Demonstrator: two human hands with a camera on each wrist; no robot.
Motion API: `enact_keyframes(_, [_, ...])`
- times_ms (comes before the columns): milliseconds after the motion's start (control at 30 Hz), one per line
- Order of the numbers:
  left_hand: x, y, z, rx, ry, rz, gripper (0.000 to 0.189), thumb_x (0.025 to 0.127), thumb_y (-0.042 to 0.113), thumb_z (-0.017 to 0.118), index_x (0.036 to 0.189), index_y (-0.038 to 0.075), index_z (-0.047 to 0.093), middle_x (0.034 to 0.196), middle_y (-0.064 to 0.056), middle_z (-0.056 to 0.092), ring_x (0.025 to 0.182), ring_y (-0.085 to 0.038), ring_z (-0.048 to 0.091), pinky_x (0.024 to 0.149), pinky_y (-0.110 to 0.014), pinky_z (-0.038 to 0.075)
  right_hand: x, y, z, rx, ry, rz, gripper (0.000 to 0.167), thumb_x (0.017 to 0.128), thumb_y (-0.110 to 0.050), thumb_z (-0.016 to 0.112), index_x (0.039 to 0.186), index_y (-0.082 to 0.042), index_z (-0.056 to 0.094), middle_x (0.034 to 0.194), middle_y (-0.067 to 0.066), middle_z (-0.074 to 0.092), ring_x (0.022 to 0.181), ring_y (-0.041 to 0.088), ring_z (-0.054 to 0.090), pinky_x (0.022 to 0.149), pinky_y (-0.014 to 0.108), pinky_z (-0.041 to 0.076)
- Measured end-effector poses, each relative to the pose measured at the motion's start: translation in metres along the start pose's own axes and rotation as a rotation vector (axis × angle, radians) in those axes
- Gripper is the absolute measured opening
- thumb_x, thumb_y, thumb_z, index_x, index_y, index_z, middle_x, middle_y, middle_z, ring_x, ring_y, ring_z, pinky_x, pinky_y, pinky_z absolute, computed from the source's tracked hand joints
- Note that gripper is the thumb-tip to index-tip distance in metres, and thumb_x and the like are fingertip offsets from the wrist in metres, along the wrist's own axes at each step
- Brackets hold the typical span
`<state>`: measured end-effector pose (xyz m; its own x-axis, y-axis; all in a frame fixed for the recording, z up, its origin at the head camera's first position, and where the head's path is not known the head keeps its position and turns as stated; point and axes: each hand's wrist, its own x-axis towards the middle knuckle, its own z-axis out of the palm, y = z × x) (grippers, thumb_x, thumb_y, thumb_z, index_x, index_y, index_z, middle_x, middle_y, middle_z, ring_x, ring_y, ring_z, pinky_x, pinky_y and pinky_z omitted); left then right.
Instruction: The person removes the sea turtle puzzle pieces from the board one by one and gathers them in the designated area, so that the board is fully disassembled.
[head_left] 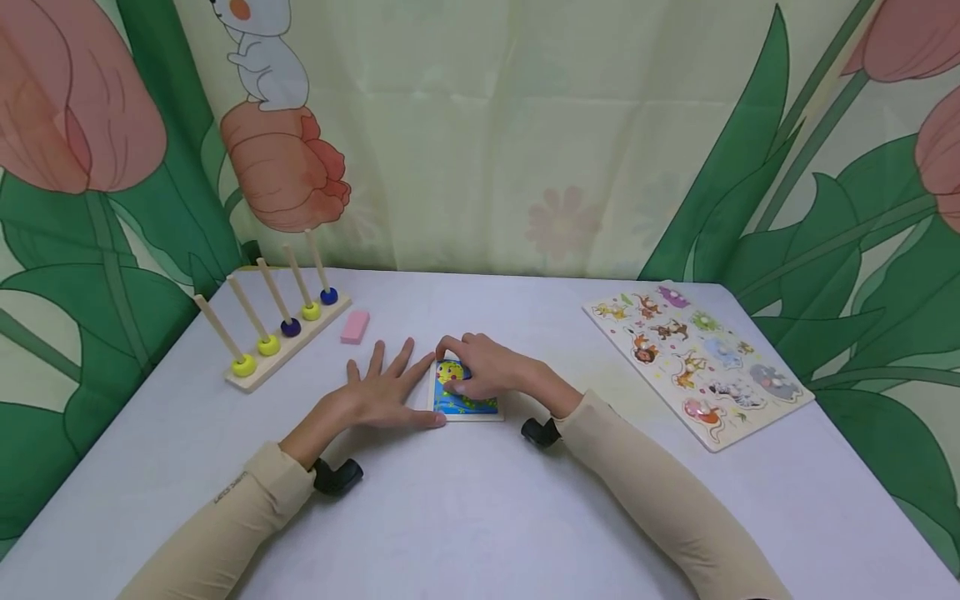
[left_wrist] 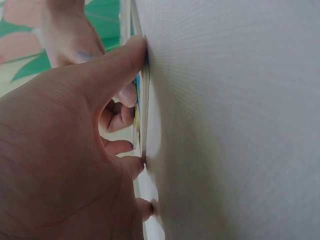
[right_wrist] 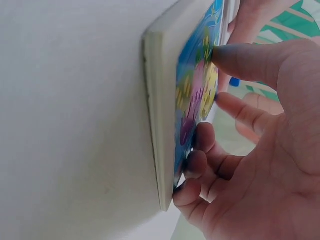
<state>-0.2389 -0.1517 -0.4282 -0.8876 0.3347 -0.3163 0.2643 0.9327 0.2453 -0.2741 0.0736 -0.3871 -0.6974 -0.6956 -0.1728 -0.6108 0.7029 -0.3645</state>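
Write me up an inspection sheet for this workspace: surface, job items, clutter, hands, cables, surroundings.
Surface: white table, bearing everything listed below.
Job items: small picture board, lying flat, blue with a yellow figure, partly covered by fingers.
Clutter: peg stand with five pegs, one ring on each, and a pink block beside it; animal puzzle board on the right.
Hands: left hand spread, touching the picture board's edge; right hand touches its face, fingers bent; whether it grips a piece is unclear.
Cables: nothing seen.
Surroundings: curtain printed with flowers and leaves.
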Motion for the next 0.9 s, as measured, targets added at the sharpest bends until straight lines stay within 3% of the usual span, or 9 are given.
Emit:
enact_keyframes(233, [0.0002, -0.0024, 0.0015, 0.011, 0.001, -0.006, 0.117, 0.079, 0.097, 0.051, 0.171, 0.039, 0.007, 0.181, -0.006, -0.011, 0.162, -0.055, -0.013, 0.114, -0.092, 0.004, -0.0031, -0.0015, 0.0032, 0.023, 0.060, -0.009, 0.044, 0.100, -0.030, 0.069, 0.139, -0.021, 0.053, 0.115, 0.011, 0.064, 0.105, 0.025, 0.056, 0.092, 0.041, 0.050])
enact_keyframes(367, [0.0009, -0.0030, 0.0032, 0.020, 0.004, -0.008, 0.118, 0.077, 0.099, 0.049, 0.171, 0.040, 0.007, 0.181, -0.006, -0.011, 0.162, -0.056, -0.013, 0.113, -0.092, 0.005, -0.0040, -0.0004, 0.0057, 0.052, 0.084, -0.005, 0.043, 0.099, -0.030, 0.070, 0.138, -0.022, 0.054, 0.116, 0.011, 0.061, 0.104, 0.023, 0.056, 0.090, 0.040, 0.052])
enact_keyframes(700, [-0.0025, 0.0034, 0.0007, 0.005, -0.009, -0.015, 0.117, 0.079, 0.096, 0.053, 0.171, 0.037, 0.009, 0.181, -0.007, -0.011, 0.162, -0.056, -0.015, 0.115, -0.090, 0.002, -0.0063, -0.0018, 0.0073, 0.087, 0.099, 0.020, 0.041, 0.099, -0.028, 0.072, 0.137, -0.022, 0.056, 0.127, 0.014, 0.059, 0.106, 0.025, 0.059, 0.094, 0.042, 0.057])
enact_keyframes(900, [-0.0055, 0.0068, -0.0027, 0.004, 0.005, -0.007, 0.114, 0.082, 0.092, 0.054, 0.171, 0.035, 0.012, 0.181, -0.008, -0.009, 0.162, -0.056, -0.013, 0.115, -0.091, 0.003, -0.0055, -0.0011, 0.0061, 0.102, 0.122, 0.011, 0.039, 0.100, -0.024, 0.072, 0.135, -0.020, 0.057, 0.130, 0.014, 0.060, 0.113, 0.026, 0.060, 0.103, 0.045, 0.056])
